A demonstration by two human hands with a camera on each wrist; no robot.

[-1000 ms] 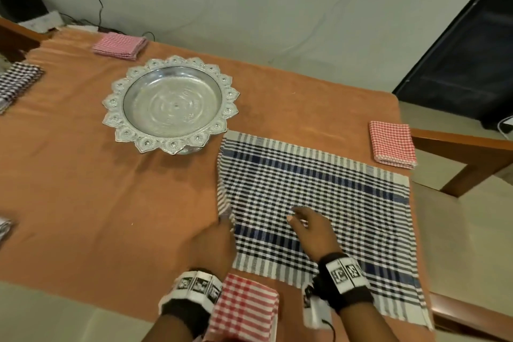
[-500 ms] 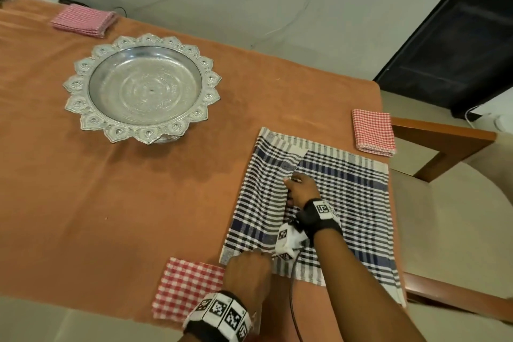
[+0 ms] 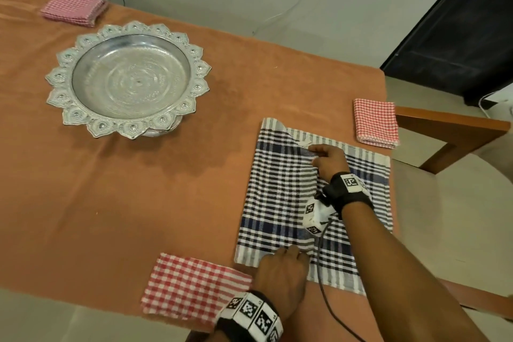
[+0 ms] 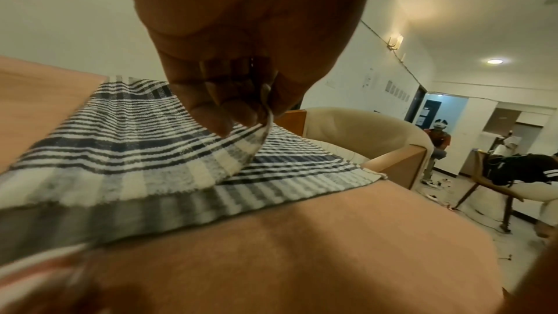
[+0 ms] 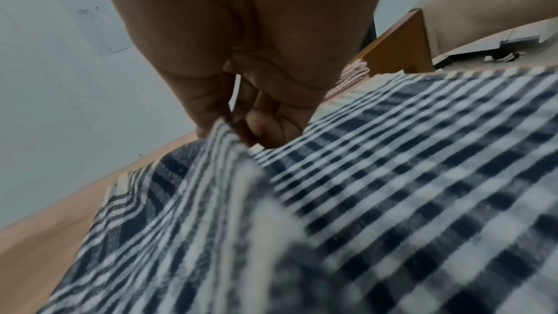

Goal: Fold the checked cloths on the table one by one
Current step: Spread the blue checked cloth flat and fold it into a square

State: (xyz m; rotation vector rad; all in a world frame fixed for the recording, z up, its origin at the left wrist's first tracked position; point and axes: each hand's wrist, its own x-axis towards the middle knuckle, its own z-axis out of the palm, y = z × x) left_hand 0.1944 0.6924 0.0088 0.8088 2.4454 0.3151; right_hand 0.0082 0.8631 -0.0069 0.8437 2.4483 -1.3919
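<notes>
Two hands are engaged on the blue-and-white checked cotton cloth [image 3: 280, 197], which lies at the lower right of the head view on the orange-covered surface [image 3: 138, 189]. My left hand [image 3: 280, 272] pinches the near corner of the folded-over layer between thumb and fingertips; the left wrist view confirms the grip. My right hand [image 3: 329, 159] pinches the far edge of the same layer, fingers curled round it.

Risk, as I judge it: the two held corners may land out of line with the layer beneath, giving a skewed fold. Unequal pull between the hands would cause this. Loose slack between the grips could also set a wrinkle into the crease.

Compared with half a second earlier, my right hand sits farther toward the right of the cloth, and the folded flap covers more of the lower layer. The red-and-white checked folded cloth [image 3: 191, 289] at lower centre is unmoved.
</notes>
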